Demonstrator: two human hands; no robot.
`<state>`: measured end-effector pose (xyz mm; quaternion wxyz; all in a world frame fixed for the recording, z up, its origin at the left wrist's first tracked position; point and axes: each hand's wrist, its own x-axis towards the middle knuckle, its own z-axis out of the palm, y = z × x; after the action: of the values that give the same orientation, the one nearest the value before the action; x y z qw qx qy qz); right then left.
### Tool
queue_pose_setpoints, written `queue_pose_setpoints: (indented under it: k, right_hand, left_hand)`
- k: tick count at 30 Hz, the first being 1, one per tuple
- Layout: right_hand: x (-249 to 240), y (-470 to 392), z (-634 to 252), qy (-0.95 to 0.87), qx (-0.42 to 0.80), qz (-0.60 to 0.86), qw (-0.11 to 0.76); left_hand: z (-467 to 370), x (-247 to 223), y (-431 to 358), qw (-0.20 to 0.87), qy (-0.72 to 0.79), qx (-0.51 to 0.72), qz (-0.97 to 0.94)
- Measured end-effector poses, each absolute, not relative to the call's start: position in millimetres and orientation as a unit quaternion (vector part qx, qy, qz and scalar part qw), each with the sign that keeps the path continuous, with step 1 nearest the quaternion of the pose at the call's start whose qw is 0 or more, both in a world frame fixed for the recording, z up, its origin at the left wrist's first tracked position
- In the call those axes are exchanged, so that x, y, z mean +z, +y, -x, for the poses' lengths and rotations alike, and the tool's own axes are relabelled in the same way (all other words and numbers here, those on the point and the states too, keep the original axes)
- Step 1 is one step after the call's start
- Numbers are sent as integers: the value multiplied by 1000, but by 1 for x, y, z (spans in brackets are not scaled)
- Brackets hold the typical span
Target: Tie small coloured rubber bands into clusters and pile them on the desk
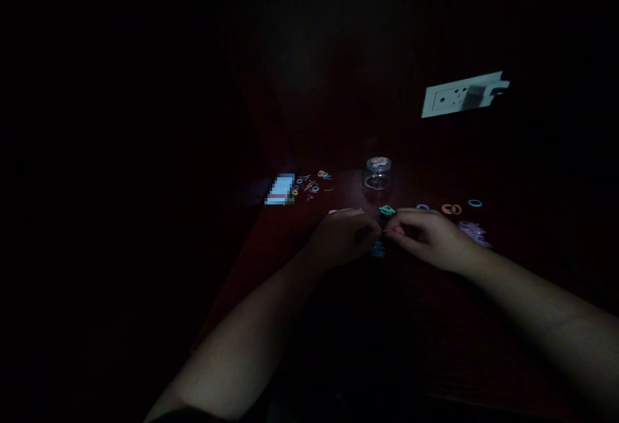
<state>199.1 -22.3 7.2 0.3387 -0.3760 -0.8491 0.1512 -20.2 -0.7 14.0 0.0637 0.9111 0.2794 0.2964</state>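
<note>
Near the middle of the dark red table (271, 249), my left hand (344, 236) and my right hand (428, 236) face each other, fingertips pinched. A thin pale strand (384, 231) stretches between them, with a small pink piece (399, 231) at my right fingertips. Too small and dark to name exactly, it seems held by both hands. Just beyond my fingers lies a green item (387, 210). A small blue cluster (378, 249) rests below the fingertips. Purple pieces (474, 233) lie beside my right wrist.
A lidded clear jar (378, 175) stands behind my hands. At the back left are a lit phone (280, 189) and scattered small bands (309, 186). Orange rings (451, 209) and a teal ring (475, 203) lie right. A socket panel (454, 97) is on the wall.
</note>
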Motion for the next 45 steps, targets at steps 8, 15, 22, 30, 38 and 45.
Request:
queue_pose_setpoints:
  k: [8,15,22,30,38,45]
  right_hand:
    - [7,-22,-201,-849,155,380,333]
    - [7,-23,-198,-851,161,379,327]
    - [8,-24,-199,-855,163,379,313]
    - [9,-25,-199,-857,154,377,316]
    - [6,-23,-200,-854,155,378,323]
    - [10,-26,-197,-851,143,378,336]
  left_hand:
    - [21,12,0,73,296,296,-905]
    - [21,15,-4,87,289,285,-910]
    - [22,13,-1,70,291,289,-909]
    - [22,15,-2,77,290,298,-906]
    - [23,15,-3,77,287,308,-904]
    - [23,14,-3,82,292,302,-904]
